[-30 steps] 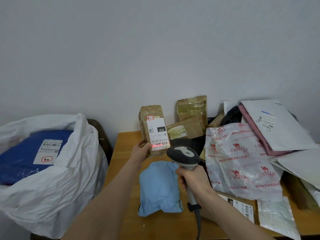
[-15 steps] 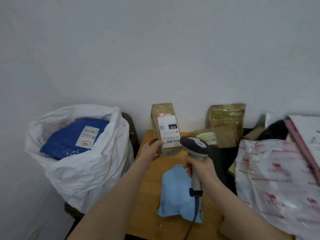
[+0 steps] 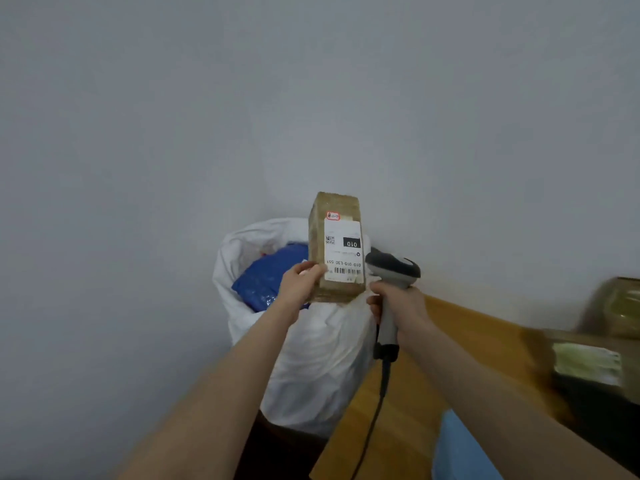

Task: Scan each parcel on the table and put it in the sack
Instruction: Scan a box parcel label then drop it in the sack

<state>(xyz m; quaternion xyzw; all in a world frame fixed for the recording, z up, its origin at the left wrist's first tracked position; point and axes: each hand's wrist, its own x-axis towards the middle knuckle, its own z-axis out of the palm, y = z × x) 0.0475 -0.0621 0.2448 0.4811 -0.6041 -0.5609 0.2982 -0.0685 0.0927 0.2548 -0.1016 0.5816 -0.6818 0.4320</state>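
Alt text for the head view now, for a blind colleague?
The left hand holds a brown parcel upright, label toward the camera, over the open white sack containing a blue parcel. The right hand grips a corded barcode scanner beside it, above the wooden table.

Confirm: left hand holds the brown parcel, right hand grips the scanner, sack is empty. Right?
Wrong on the sack: it is not empty, a blue parcel lies in it, as the head view shows. The rest is right: left hand holds the brown parcel, right hand grips the scanner.
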